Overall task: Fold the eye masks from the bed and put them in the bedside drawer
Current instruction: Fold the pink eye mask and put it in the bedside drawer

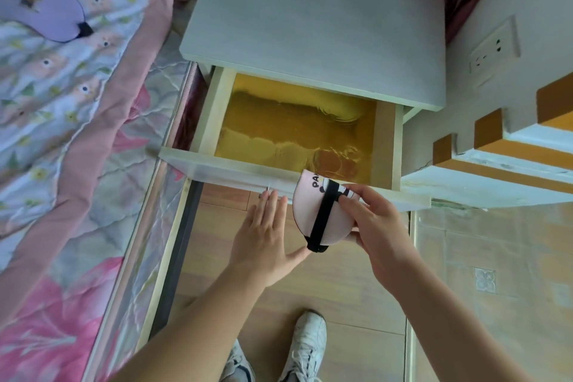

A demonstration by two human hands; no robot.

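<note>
A pink eye mask (pixel 308 211), folded in half with its black strap wrapped across it, is held in front of the open bedside drawer (pixel 235 169). My right hand (pixel 376 226) grips the mask from the right. My left hand (pixel 263 236) is flat and open beside it, fingertips at the drawer front, thumb touching the mask's lower end. The drawer shows a shiny gold lining (pixel 294 124) with nothing lying in it. A purple eye mask (pixel 43 9) lies unfolded on the bed (pixel 62 133) at the far left.
The white bedside table (pixel 310 18) stands over the drawer, between the bed and a wall with a socket (pixel 493 46). Orange-edged white shelves (pixel 511 146) jut out at the right. My white shoes (pixel 307 347) stand on the tiled floor below.
</note>
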